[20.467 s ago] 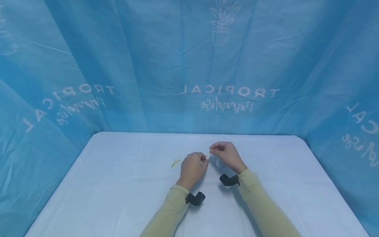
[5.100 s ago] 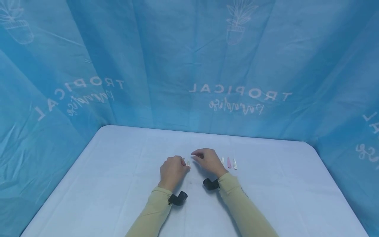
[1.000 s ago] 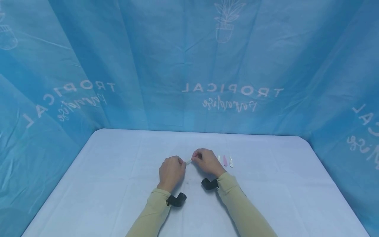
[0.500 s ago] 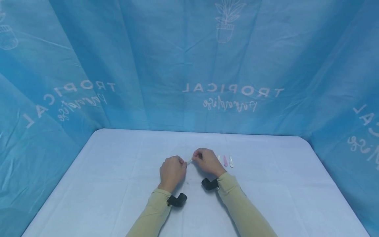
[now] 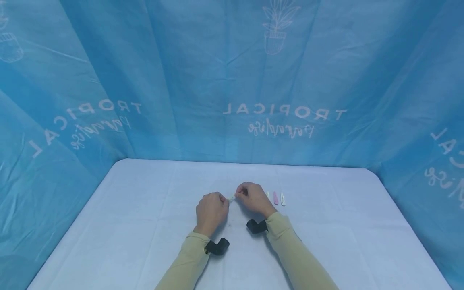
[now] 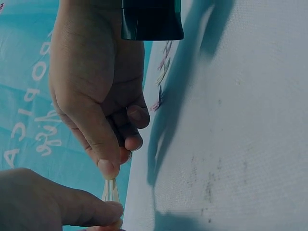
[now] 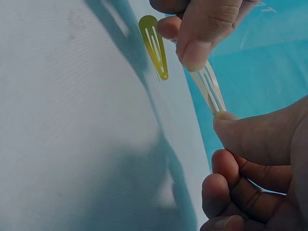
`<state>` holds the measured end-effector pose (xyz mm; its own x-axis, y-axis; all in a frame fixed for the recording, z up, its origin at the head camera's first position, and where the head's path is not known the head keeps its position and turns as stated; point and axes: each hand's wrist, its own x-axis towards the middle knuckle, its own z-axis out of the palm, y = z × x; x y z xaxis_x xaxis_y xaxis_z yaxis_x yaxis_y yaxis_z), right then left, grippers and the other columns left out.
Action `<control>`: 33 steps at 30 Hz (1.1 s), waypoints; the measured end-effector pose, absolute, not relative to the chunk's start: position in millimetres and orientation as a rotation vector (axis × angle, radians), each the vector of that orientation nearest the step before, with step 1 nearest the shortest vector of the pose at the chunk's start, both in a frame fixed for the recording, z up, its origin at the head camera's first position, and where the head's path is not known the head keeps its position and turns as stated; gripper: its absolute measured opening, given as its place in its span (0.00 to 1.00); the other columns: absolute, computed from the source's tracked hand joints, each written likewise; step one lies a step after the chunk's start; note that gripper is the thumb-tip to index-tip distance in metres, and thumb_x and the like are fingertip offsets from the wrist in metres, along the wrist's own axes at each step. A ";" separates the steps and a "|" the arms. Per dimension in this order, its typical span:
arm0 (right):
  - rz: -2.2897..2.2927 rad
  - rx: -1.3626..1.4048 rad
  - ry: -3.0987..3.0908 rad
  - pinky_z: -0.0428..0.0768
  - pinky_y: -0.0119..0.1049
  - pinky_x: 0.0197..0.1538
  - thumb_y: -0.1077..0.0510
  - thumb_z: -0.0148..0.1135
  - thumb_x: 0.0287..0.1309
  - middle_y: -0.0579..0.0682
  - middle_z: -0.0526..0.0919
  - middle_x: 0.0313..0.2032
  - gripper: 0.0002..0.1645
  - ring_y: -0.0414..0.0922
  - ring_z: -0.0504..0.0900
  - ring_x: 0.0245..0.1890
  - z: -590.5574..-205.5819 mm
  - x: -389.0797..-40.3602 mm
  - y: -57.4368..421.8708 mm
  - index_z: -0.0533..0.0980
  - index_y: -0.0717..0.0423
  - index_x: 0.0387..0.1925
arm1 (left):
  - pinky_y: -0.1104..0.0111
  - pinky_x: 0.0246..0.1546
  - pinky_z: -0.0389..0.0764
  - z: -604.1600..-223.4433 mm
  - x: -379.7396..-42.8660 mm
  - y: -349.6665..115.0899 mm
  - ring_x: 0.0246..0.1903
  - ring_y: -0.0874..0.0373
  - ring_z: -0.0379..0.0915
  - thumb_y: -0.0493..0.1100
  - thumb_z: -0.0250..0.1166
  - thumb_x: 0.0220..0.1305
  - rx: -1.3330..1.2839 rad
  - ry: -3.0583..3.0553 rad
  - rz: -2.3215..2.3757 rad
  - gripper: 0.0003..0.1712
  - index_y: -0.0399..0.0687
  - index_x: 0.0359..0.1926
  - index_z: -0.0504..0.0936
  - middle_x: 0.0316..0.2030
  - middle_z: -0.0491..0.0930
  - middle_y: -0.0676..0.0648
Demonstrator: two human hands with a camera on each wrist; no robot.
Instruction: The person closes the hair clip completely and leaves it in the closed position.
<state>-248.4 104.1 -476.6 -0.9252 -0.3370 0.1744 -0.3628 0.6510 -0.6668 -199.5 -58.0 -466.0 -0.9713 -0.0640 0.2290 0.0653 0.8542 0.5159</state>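
Between my two hands a pale cream snap hair clip (image 7: 209, 89) is stretched at a slant over the table. My left hand (image 5: 212, 211) pinches one end between thumb and finger, and my right hand (image 5: 255, 199) pinches the other; both sets of fingertips hide the ends. In the right wrist view a yellow snap clip (image 7: 154, 48) lies on the cloth beyond my left hand, which hides it from the head view. Right of my right hand lie a pink clip (image 5: 276, 198), a pale clip (image 5: 283, 199) and another pale clip (image 5: 268, 195), partly covered by that hand.
A white cloth (image 5: 174, 241) covers the table. Blue curtains (image 5: 203, 80) with white lettering stand around its back and sides. A black wrist camera (image 5: 218, 246) sits on my left wrist and another black camera (image 5: 256, 226) on my right.
About five seconds ago my right hand was off the clip; now both hands pinch it. Three clips stand at the right that were not there twenty seconds ago. Over the last second, hardly any movement.
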 end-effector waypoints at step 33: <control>1.319 0.442 -2.785 0.75 0.37 0.35 0.60 0.65 0.64 0.46 0.80 0.28 0.04 0.41 0.75 0.29 -471.9 -247.2 103.5 0.81 0.57 0.35 | 0.65 0.21 0.74 -463.7 -198.7 -54.7 0.20 0.60 0.73 0.41 0.72 0.60 -0.036 -2.760 -0.847 0.06 0.44 0.29 0.86 0.22 0.80 0.51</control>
<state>-247.2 103.5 -471.9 -0.9593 -0.2418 0.1459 -0.2661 0.6009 -0.7537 -198.7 -54.7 -463.7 -0.9675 -0.0503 0.2480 0.0975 0.8303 0.5487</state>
